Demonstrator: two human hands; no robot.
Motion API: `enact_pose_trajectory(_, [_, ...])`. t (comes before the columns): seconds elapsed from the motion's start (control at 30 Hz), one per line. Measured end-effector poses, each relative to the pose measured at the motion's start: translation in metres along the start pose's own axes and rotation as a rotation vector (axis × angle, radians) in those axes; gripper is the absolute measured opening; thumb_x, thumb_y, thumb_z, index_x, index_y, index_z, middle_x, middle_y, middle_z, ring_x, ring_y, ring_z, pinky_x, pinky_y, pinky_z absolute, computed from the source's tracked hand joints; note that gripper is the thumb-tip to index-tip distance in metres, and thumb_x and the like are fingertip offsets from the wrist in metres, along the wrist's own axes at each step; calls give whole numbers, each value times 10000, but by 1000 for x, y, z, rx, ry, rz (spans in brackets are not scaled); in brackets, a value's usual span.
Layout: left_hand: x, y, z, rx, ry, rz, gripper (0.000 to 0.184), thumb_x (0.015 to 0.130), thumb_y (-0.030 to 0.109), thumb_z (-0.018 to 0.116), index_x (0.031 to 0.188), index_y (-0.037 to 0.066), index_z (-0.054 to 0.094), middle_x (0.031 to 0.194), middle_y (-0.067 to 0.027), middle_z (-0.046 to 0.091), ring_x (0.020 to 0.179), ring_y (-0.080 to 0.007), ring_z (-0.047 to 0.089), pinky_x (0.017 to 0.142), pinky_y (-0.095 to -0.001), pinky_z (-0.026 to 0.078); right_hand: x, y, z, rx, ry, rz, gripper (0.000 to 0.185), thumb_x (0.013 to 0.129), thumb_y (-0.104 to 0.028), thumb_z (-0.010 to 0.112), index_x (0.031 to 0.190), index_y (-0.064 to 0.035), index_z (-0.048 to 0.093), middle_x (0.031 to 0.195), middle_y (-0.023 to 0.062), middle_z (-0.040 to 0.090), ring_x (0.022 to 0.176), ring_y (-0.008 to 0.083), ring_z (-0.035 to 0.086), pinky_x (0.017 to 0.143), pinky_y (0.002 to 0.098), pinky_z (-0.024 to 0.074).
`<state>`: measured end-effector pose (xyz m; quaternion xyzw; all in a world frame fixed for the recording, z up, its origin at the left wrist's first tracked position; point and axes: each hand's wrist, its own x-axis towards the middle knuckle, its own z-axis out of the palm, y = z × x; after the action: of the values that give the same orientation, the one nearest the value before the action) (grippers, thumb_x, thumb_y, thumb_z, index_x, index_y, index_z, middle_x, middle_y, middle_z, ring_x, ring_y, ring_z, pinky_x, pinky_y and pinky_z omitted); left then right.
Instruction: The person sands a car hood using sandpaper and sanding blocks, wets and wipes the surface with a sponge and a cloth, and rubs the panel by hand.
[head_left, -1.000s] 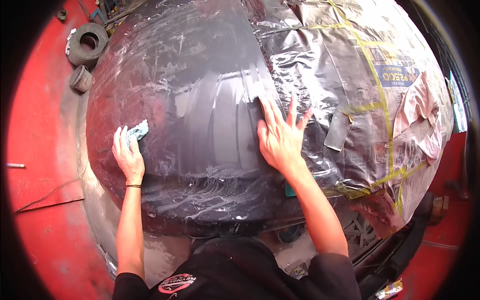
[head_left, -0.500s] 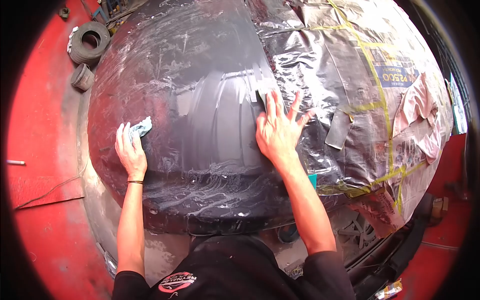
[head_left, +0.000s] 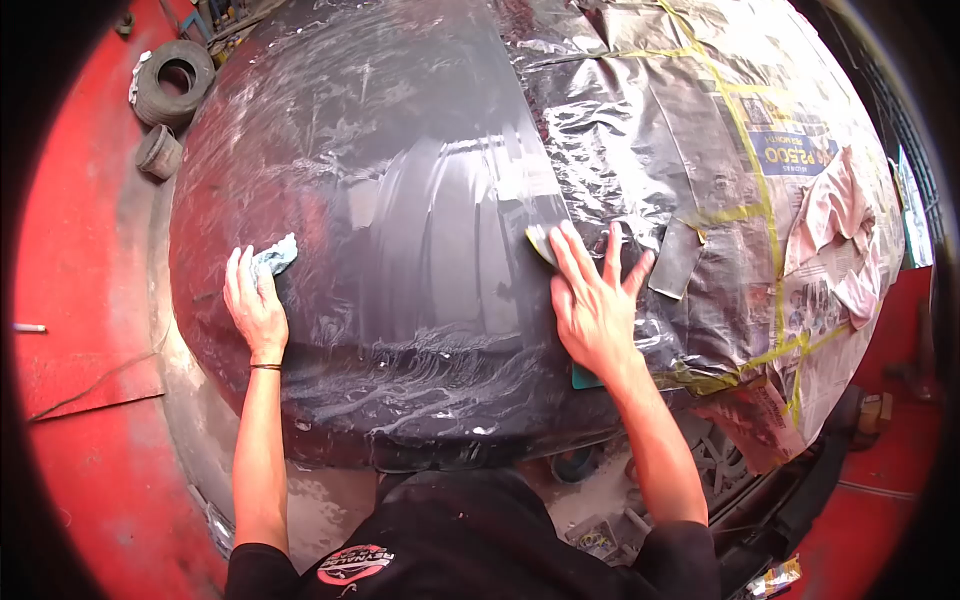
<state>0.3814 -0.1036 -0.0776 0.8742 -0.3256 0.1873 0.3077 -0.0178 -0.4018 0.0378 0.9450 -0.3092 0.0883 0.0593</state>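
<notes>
A dark, wet car panel (head_left: 430,270) with streaks of pale residue fills the middle. On its left side my left hand (head_left: 256,308) rests with fingers closed round a light blue cloth (head_left: 276,256). My right hand (head_left: 597,310) lies at the border between the panel and the covering of black plastic (head_left: 600,150) and newspaper. Its fingers press on a thin dark sheet with a yellowish edge (head_left: 541,244), mostly hidden under the fingertips; the outer fingers are spread. Just right of that hand a grey rectangular piece (head_left: 679,260) lies on the covering.
A tyre (head_left: 174,84) and a bucket (head_left: 159,152) stand on the floor at the upper left. A pinkish cloth (head_left: 834,215) lies on the taped newspaper (head_left: 745,260). A green piece (head_left: 586,377) shows beneath my right wrist.
My right hand has slid down and to the right along the panel's border, with the thin sheet under its fingers. My left hand stays about where it was with the cloth.
</notes>
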Motion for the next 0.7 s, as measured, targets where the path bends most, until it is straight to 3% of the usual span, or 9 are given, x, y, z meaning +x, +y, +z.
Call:
enact_pose_trajectory(0.13, [-2, -2, 0, -17, -15, 5, 470, 1180, 325, 563, 1559, 56, 634, 1639, -186, 590, 1527, -390, 532, 1279, -515, 382, 55, 4, 19, 47, 61, -8, 623, 1102, -316, 544, 1709, -181, 498, 1758, 16, 494, 1707, 525, 193, 1266, 888, 92])
enact_pose_trajectory(0.27, [3, 0, -1, 9, -24, 11, 470, 1188, 313, 549, 1560, 39, 633, 1652, -203, 577, 1544, -389, 524, 1293, -502, 386, 12, 7, 6, 69, 37, -53, 667, 1064, -326, 592, 1714, -195, 515, 1770, 21, 487, 1716, 529, 168, 1273, 883, 15])
enact_pose_trajectory(0.37, [0, -1, -3, 22, -20, -3, 475, 1184, 324, 549, 1562, 48, 632, 1653, -193, 578, 1540, -387, 525, 1293, -504, 378, 24, 9, 10, 45, 60, -42, 618, 1069, -298, 583, 1675, -174, 556, 1770, 20, 487, 1715, 537, 158, 1271, 887, 33])
enact_pose_trajectory(0.53, [4, -3, 1, 4, -13, -1, 479, 1182, 337, 552, 1563, 57, 632, 1654, -181, 580, 1534, -385, 527, 1291, -506, 372, 26, -6, 5, 102, 92, -16, 657, 1070, -321, 578, 1689, -110, 504, 1721, 77, 532, 1706, 525, 188, 1287, 869, 62])
enact_pose_trajectory(0.7, [1, -3, 0, 1, -13, 3, 479, 1185, 340, 550, 1563, 57, 632, 1659, -183, 577, 1540, -385, 523, 1292, -505, 371, 45, -3, 15, 80, 98, 14, 667, 1059, -312, 583, 1688, -105, 502, 1729, 74, 521, 1702, 541, 183, 1279, 878, 67])
